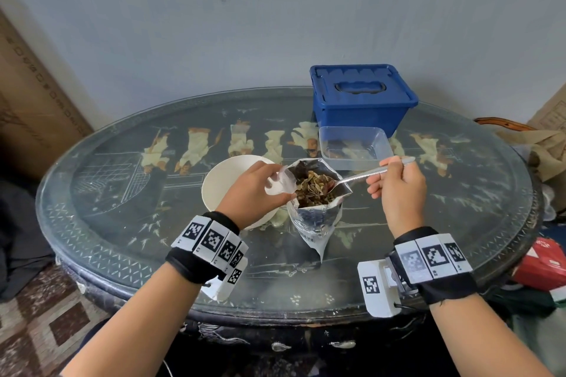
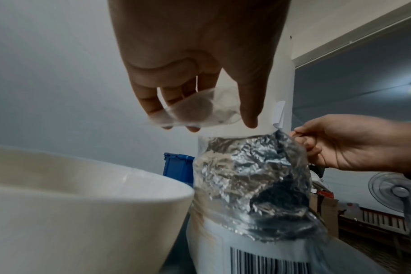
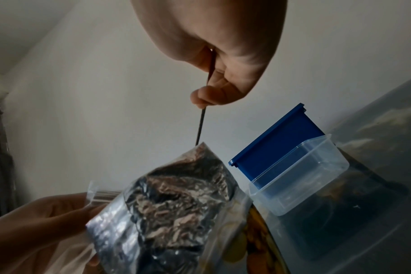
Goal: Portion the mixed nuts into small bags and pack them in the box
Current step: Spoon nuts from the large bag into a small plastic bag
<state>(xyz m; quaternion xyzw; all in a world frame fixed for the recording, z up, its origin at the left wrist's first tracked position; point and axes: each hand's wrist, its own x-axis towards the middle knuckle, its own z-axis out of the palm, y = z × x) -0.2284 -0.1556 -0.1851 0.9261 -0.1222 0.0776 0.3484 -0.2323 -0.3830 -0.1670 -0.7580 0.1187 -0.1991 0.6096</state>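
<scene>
Head view: foil nut pouch (image 1: 317,217) stood open at table (image 1: 122,223) centre, mixed nuts (image 1: 314,190) showing. Left hand (image 1: 255,190), at the pouch's 9 o'clock, pinched a small clear bag (image 1: 280,182) between thumb and fingertips over a white bowl (image 1: 226,180). Right hand (image 1: 396,190), at 3 o'clock, gripped a spoon (image 1: 361,176), its bowl in the nuts. Clear tub (image 1: 355,147) at 1 o'clock; blue box (image 1: 361,99), lidded, beyond.

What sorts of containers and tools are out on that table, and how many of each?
Bags: 2, the foil nut bag and the small clear bag held by the left hand.
Boxes: 2, the blue lidded box and the clear plastic tub.
Bowls: 1, the white bowl.
Spoons: 1, the metal spoon in the right hand.
Total: 6.
</scene>
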